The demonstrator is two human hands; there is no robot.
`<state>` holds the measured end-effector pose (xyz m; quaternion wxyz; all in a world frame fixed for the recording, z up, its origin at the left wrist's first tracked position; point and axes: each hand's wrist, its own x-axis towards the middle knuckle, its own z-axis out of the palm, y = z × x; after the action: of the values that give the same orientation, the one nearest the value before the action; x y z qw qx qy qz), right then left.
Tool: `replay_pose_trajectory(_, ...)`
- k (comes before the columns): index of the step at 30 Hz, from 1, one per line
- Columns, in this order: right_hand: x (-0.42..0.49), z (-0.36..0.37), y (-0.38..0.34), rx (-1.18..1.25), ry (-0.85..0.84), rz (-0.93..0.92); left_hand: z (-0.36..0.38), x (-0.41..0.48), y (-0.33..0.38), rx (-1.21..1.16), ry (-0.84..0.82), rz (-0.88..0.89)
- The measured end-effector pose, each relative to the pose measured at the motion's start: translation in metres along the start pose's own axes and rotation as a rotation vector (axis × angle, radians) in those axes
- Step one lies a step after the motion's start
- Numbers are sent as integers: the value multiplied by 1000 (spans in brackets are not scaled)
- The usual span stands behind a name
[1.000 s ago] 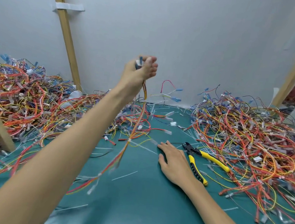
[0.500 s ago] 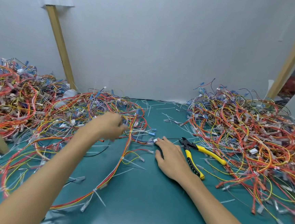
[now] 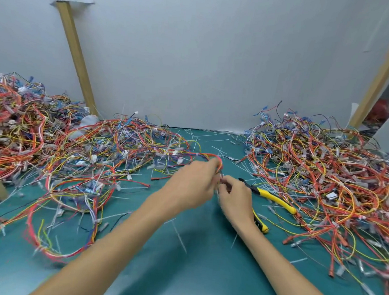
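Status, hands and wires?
Hands: left hand and right hand pinching red-and-orange wire bundle above green mat. Unheld yellow-handled pliers beside right wrist. Flanks: tangled wire piles.

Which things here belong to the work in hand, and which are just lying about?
In the job: left hand and right hand, both pinching one orange wire harness; yellow cutters beside the right hand, probably.
Lying about: left wire pile, right wire pile, cut cable ties on the mat, wooden post.

Smeared by motion: left hand [image 3: 192, 186] and the wire bundle [image 3: 208, 156] at its fingers; hold on it not readable. Half hidden behind right hand [image 3: 235, 198]: yellow pliers [image 3: 276, 200]. Cut by the edges: left wire heap [image 3: 25, 132], right wire heap [image 3: 338, 183].
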<state>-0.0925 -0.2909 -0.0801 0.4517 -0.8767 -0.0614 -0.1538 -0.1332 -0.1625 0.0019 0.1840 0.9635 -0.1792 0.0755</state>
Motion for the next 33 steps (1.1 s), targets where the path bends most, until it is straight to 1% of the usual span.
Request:
replay_pose_trajectory(2,3,-3,-4,147,37,61,-1,8,10,4,102,39)
replay_pose_trajectory(4,8,-7,-8,471,67,196,-2,14,14,-37,200,84)
replay_pose_trajectory(5,10,-11,-10,655,66,258,-1,16,13,-20,239,82)
replay_pose_trajectory(7,11,-18,-9,923,18,321,3,19,9,82,305,7)
replay_pose_trajectory(8,11,-21,-6,994,-30,339,6,19,8,124,303,-53)
replay_pose_trajectory(9,11,-22,-3,1021,-93,350,10,19,7,150,256,-112)
replay_pose_trajectory(11,12,-20,1,1006,-225,375,19,19,6,187,62,-170)
replay_pose_trajectory(12,13,-20,1,1002,-266,394,23,18,7,223,-28,-156)
replay_pose_trajectory(13,15,-20,1,1012,-284,411,26,16,10,283,-80,-116)
replay_pose_trajectory(15,17,-20,2,1026,-322,413,33,8,16,427,-141,17)
replay_pose_trajectory(17,19,-20,4,908,-382,362,31,3,20,517,-285,212)
replay_pose_trajectory(18,18,-20,5,836,-405,325,24,2,16,458,-361,286)
replay_pose_trajectory(19,16,-19,6,783,-428,286,11,3,10,345,-434,299)
replay_pose_trajectory(20,15,-19,7,750,-450,256,-5,4,1,200,-503,271)
replay_pose_trajectory(21,14,-19,7,723,-460,233,-22,5,-10,39,-536,213)
replay_pose_trajectory(22,14,-18,6,700,-452,216,-37,5,-22,-115,-485,148)
replay_pose_trajectory(23,14,-18,7,675,-428,202,-47,7,-37,-248,-356,71)
replay_pose_trajectory(24,15,-17,8,653,-398,196,-52,10,-53,-289,-157,-2)
replay_pose_trajectory(25,15,-15,8,634,-364,190,-54,13,-70,-201,41,-69)
replay_pose_trajectory(26,15,-14,9,621,-331,185,-52,16,-86,-62,125,-134)
replay_pose_trajectory(27,15,-12,10,611,-293,178,-49,17,-98,43,70,-188)
replay_pose_trajectory(28,14,-11,10,600,-251,171,-45,17,-108,95,-70,-213)
replay_pose_trajectory(29,14,-11,10,590,-207,161,-39,18,-113,131,-199,-216)
replay_pose_trajectory(30,14,-11,10,580,-162,147,-34,18,-116,190,-257,-201)
replay_pose_trajectory(31,14,-11,9,561,-118,125,-30,17,-115,263,-257,-173)
replay_pose_trajectory(33,14,-11,6,481,-31,54,-27,21,-113,325,-137,-132)
